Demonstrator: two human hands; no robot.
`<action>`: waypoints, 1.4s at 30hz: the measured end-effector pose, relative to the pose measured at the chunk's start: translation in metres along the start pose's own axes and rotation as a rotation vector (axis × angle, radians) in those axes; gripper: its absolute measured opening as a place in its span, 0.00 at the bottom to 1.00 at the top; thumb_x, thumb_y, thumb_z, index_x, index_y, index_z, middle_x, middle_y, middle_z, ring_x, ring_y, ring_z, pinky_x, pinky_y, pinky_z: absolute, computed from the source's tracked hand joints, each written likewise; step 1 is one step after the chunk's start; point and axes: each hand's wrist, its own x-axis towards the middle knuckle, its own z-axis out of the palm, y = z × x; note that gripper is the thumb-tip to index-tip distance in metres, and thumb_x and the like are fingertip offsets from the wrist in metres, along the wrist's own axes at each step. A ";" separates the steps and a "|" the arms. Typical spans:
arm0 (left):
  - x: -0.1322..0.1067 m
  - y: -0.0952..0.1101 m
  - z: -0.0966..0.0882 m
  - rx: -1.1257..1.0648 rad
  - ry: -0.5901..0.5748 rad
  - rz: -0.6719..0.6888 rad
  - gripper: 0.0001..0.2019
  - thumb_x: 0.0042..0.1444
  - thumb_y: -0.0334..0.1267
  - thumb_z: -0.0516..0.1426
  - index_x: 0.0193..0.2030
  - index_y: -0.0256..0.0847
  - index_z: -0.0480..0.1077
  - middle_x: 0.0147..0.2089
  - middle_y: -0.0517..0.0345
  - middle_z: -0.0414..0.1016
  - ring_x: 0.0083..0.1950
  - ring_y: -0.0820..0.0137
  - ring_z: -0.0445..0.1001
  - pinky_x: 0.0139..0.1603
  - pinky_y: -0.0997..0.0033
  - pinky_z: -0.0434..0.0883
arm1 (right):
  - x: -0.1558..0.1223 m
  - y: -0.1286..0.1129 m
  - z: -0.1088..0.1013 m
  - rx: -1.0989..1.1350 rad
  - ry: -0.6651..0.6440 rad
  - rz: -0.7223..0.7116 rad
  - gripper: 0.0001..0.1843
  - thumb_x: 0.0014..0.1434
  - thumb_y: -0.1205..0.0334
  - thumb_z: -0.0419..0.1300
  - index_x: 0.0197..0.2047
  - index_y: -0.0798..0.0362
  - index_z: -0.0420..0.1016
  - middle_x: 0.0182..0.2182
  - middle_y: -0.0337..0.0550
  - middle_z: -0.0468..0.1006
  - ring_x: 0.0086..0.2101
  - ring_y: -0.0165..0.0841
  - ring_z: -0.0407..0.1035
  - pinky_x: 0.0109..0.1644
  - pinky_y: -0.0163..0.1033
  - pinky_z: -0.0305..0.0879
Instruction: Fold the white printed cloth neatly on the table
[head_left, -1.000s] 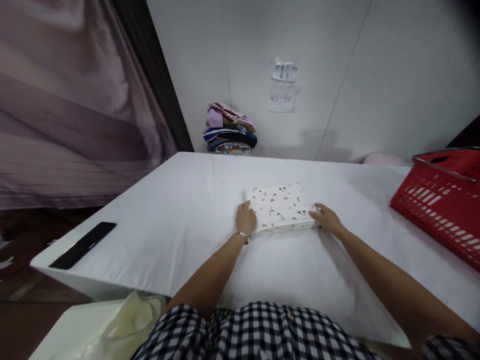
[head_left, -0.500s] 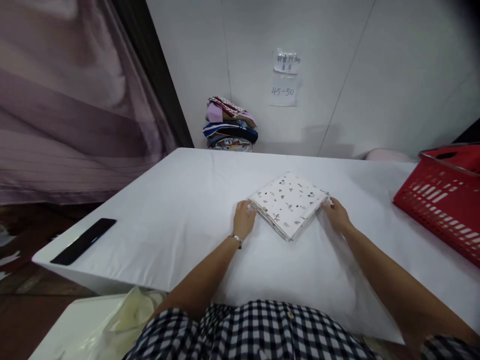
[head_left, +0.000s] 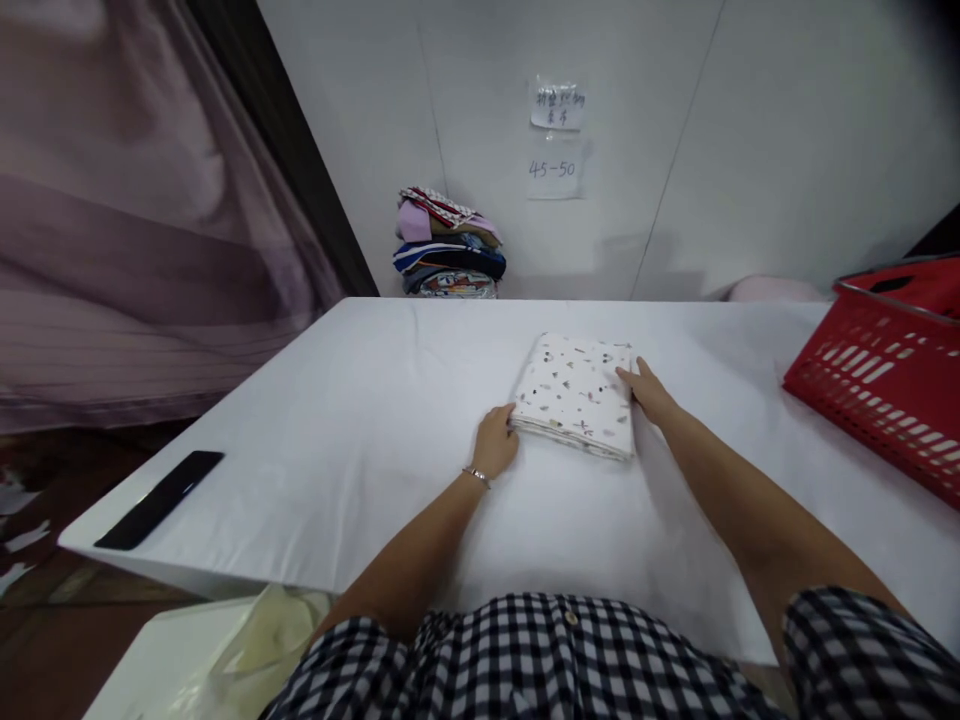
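Nearest the camera, below the cloth (head_left: 577, 395), are a checked shirt (head_left: 540, 660) and a pale bag (head_left: 247, 640) off to its left. Both bare forearms reach up to the cloth, a white folded square with small dark marks that lies flat on the white surface (head_left: 360, 420). The left hand (head_left: 495, 440), a bracelet at its wrist, sits at the cloth's near left corner with its fingers (head_left: 508, 415) curled together against the edge; I cannot tell if they pinch it. The right hand (head_left: 649, 392) rests on the cloth's right edge, fingers (head_left: 626, 373) straight and flat, clamping nothing. A black phone (head_left: 159, 485) lies well left of the cloth, a red basket (head_left: 885, 390) well right. Beyond the cloth, a clothes stack (head_left: 448, 258) stands against the wall, below two paper notes (head_left: 556, 140).
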 end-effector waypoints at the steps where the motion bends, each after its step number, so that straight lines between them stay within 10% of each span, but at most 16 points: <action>1: -0.005 0.001 -0.001 -0.029 -0.012 0.012 0.27 0.44 0.24 0.51 0.54 0.39 0.64 0.48 0.51 0.70 0.50 0.64 0.67 0.55 0.61 0.65 | 0.004 0.002 -0.002 -0.044 0.021 -0.005 0.45 0.51 0.50 0.60 0.67 0.51 0.43 0.61 0.53 0.59 0.55 0.40 0.61 0.56 0.44 0.61; 8: -0.013 0.000 -0.003 -0.281 0.009 -0.045 0.20 0.49 0.27 0.53 0.50 0.43 0.66 0.46 0.57 0.70 0.45 0.72 0.70 0.48 0.70 0.69 | -0.038 0.021 -0.005 -0.488 0.108 -0.494 0.23 0.53 0.58 0.55 0.52 0.54 0.69 0.57 0.50 0.65 0.56 0.42 0.58 0.57 0.49 0.58; 15: -0.002 -0.003 -0.006 -0.308 -0.035 -0.016 0.16 0.51 0.30 0.54 0.48 0.44 0.69 0.44 0.59 0.69 0.42 0.73 0.70 0.48 0.71 0.68 | -0.105 0.011 0.029 -0.582 -0.191 -0.876 0.11 0.58 0.62 0.52 0.38 0.50 0.76 0.38 0.44 0.77 0.39 0.36 0.69 0.46 0.44 0.64; 23: 0.000 -0.005 -0.007 -0.283 -0.043 -0.063 0.11 0.50 0.31 0.55 0.41 0.42 0.69 0.40 0.60 0.70 0.40 0.72 0.69 0.45 0.70 0.68 | -0.111 0.005 0.064 -0.808 -0.196 -0.912 0.13 0.59 0.64 0.52 0.45 0.52 0.74 0.39 0.49 0.73 0.39 0.39 0.65 0.43 0.45 0.62; 42: -0.001 -0.004 -0.009 -0.304 -0.042 -0.053 0.12 0.47 0.30 0.55 0.41 0.44 0.69 0.41 0.60 0.69 0.40 0.73 0.69 0.40 0.73 0.68 | -0.114 0.020 0.065 -0.623 -0.097 -0.880 0.09 0.60 0.61 0.52 0.39 0.49 0.73 0.36 0.45 0.73 0.39 0.38 0.65 0.43 0.44 0.62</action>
